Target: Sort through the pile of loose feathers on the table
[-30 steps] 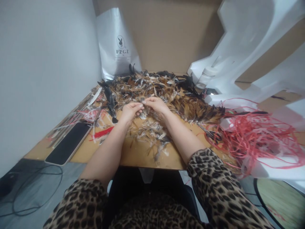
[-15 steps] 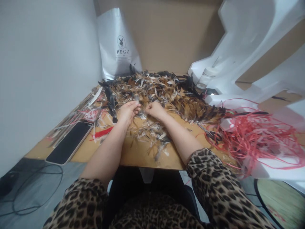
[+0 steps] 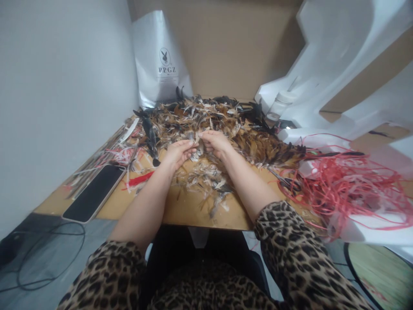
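Note:
My left hand (image 3: 180, 153) is closed in a pinch on a small grey-brown feather (image 3: 191, 136) at the near edge of the feather pile (image 3: 219, 114). Close beside it, my right hand (image 3: 215, 143) pinches at the same feather with thumb and forefinger, its other fingers curled. The pile holds brown, black and whitish feathers. Below the hands, a smaller heap of pale fluffy feathers (image 3: 206, 176) lies on the tan table (image 3: 190, 211). A dark feather bundle (image 3: 149, 135) lies left of my left hand.
At the left lie a phone (image 3: 93, 193), thin sticks (image 3: 97, 165) and a red strip (image 3: 140, 178). Scissors (image 3: 290, 184) and tangled red string (image 3: 358, 185) are at the right. A white bag (image 3: 161, 56) and a clear jar (image 3: 280, 105) stand behind.
My right hand has moved slightly up and right, its fingers now stretched toward the left fingertips. My left hand has shifted a little to the right.

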